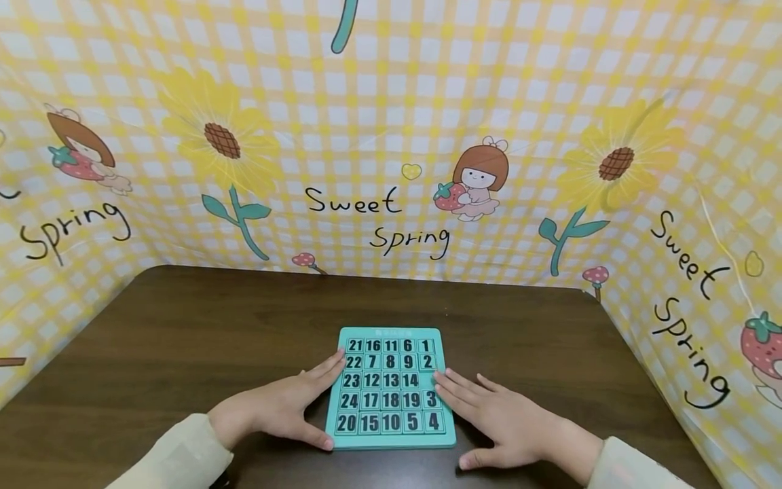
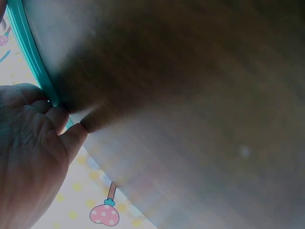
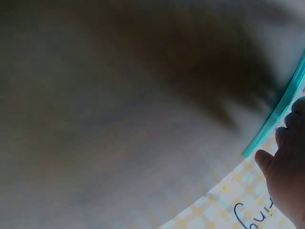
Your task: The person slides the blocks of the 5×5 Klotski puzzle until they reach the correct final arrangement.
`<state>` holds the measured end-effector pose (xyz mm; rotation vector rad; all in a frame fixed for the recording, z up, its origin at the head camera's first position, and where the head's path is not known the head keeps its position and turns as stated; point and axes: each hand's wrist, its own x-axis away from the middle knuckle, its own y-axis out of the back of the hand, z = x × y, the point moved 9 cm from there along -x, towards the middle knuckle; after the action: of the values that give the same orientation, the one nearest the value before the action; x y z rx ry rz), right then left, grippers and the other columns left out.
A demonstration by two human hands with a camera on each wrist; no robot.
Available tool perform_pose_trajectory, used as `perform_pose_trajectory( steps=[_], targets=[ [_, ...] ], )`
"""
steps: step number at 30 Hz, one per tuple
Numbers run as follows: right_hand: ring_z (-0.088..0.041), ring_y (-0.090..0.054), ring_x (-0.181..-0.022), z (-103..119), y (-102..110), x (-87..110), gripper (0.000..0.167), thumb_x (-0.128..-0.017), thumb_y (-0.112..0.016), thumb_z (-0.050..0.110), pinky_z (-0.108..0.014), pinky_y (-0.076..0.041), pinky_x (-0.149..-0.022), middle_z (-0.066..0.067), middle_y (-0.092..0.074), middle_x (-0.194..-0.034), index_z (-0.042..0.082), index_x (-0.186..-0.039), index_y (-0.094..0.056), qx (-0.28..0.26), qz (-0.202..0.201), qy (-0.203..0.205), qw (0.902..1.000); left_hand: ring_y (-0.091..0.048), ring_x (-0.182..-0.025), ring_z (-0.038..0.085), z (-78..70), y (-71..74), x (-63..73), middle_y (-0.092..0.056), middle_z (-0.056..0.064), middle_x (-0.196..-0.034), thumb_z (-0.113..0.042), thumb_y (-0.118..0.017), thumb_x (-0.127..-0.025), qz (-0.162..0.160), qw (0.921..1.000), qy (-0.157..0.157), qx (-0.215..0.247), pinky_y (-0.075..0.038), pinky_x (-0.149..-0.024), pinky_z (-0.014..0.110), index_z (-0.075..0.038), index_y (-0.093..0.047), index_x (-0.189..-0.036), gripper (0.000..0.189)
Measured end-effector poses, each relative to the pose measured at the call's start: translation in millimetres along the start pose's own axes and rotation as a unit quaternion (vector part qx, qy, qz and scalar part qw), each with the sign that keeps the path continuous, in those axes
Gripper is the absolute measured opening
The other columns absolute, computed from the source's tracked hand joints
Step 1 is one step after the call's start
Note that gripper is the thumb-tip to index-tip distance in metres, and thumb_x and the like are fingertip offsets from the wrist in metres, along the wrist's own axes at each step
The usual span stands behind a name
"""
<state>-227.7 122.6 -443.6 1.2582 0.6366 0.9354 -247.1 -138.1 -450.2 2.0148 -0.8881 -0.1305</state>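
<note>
A turquoise number slide puzzle (image 1: 394,443) lies flat on the dark table, its tiles printed with black numbers. The top row reads 21, 16, 11, 6, 1. At the right end of the third row, beside tile 14 (image 1: 410,380), is a gap. My left hand (image 1: 277,407) rests along the puzzle's left side, thumb at the lower corner and straight fingers at the upper edge. Extended fingers of my right hand (image 1: 504,414) touch the right edge near the gap, with the thumb apart on the table side. Both wrist views show the puzzle's edge (image 2: 29,43) beside the fingers.
The brown wooden table (image 1: 214,326) extends around the puzzle. A yellow checked cloth (image 1: 379,122) with flowers and "Sweet Spring" lettering hangs behind it and along both sides. Pale sleeves (image 1: 183,451) cover the forearms.
</note>
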Motion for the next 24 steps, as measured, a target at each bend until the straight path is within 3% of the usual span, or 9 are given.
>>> perform_pose_trajectory(
  steps=[9,24],
  targets=[
    [-0.026,-0.016,-0.154,12.6,-3.8,10.2,0.087,-0.096,-0.044,0.065,-0.065,-0.035,-0.108,-0.002,-0.012,-0.169,0.016,-0.161,-0.013,0.022,-0.009,0.018,0.9996,-0.015,-0.152,0.038,-0.5,1.5,1.6,0.003,0.01,-0.169,-0.064,-0.075,-0.076,-0.002,1.0,0.002,0.002,-0.019,-0.116,0.068,-0.009,-0.008,-0.161,0.121],
    [-0.027,-0.015,-0.154,-5.1,5.0,-3.0,0.087,-0.095,-0.046,0.066,-0.067,-0.029,-0.113,-0.001,-0.016,-0.168,0.016,-0.16,-0.019,0.003,-0.007,-0.01,0.9999,-0.016,-0.152,0.039,-1.2,1.2,0.9,0.004,0.009,-0.169,-0.063,-0.075,-0.077,0.002,1.0,0.004,0.003,-0.019,-0.116,0.067,-0.009,-0.008,-0.161,0.12]
  ],
)
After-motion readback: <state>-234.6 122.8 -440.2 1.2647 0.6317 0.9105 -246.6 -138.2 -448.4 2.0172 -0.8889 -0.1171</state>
